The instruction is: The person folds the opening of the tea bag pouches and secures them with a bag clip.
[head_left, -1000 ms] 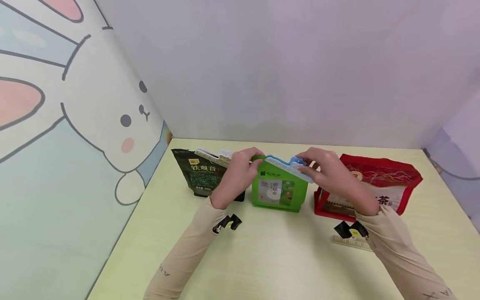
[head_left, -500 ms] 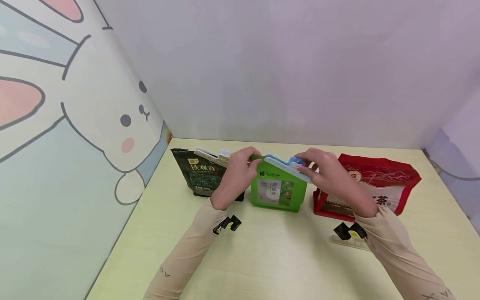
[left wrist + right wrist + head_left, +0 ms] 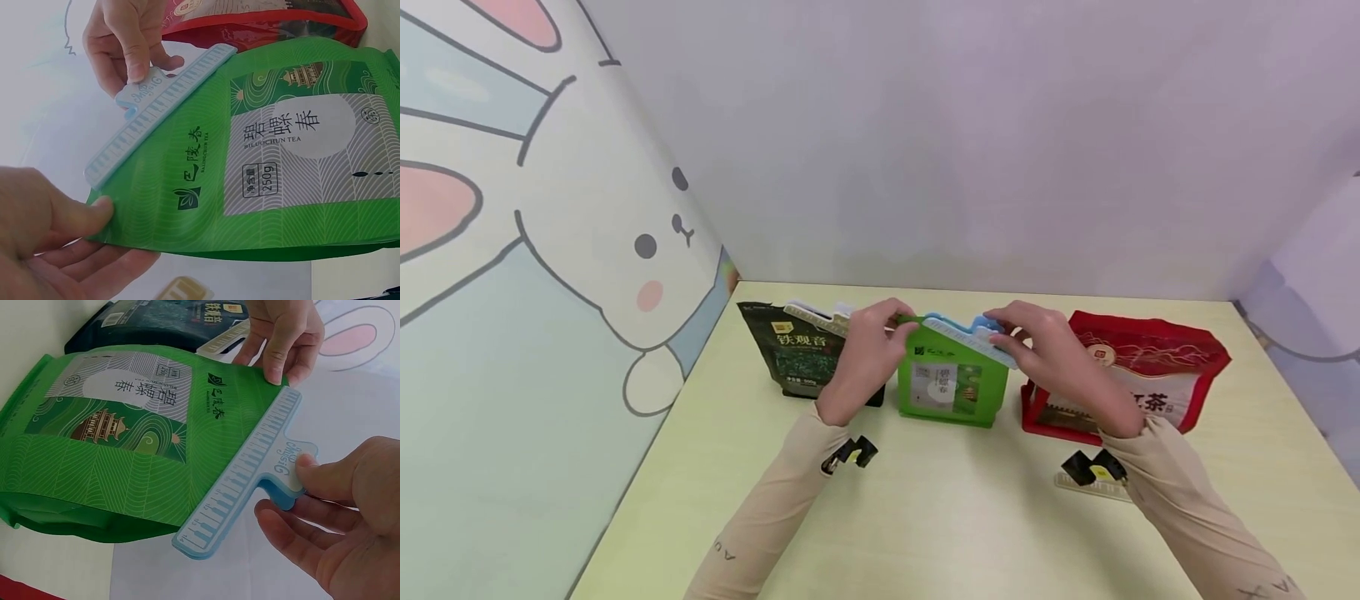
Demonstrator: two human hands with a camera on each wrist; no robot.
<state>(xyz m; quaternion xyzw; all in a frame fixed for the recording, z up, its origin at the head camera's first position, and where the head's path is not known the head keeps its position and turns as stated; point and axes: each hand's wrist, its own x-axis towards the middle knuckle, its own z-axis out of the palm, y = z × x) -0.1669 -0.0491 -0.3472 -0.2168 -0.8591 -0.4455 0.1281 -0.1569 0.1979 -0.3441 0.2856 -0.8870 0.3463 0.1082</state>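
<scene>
A green tea bag (image 3: 940, 383) stands on the table between both hands. Its upper left corner is pinched between the thumb and fingers of my left hand (image 3: 872, 342). Across the bag's top edge lies a light-blue sealing clip (image 3: 240, 478) printed with piano keys, slanting down toward the right in the head view. My right hand (image 3: 1048, 346) pinches the clip's handle, thumb on the front and fingers behind, as the right wrist view shows. The left wrist view shows the clip (image 3: 159, 112) lying at a slant over the bag's top, just beyond my left thumb.
To the left stands a black tea bag (image 3: 805, 358) with a whitish clip (image 3: 812, 317) on its top. A red tea bag (image 3: 1150, 367) stands at right, partly behind my right forearm. A beige clip (image 3: 1090, 486) lies on the table (image 3: 925, 517). Walls rise behind and at left.
Both hands keep their grips on the bag corner and the clip. The whole head view has shifted slightly, with everything a little further left and lower; otherwise hardly anything differs.
</scene>
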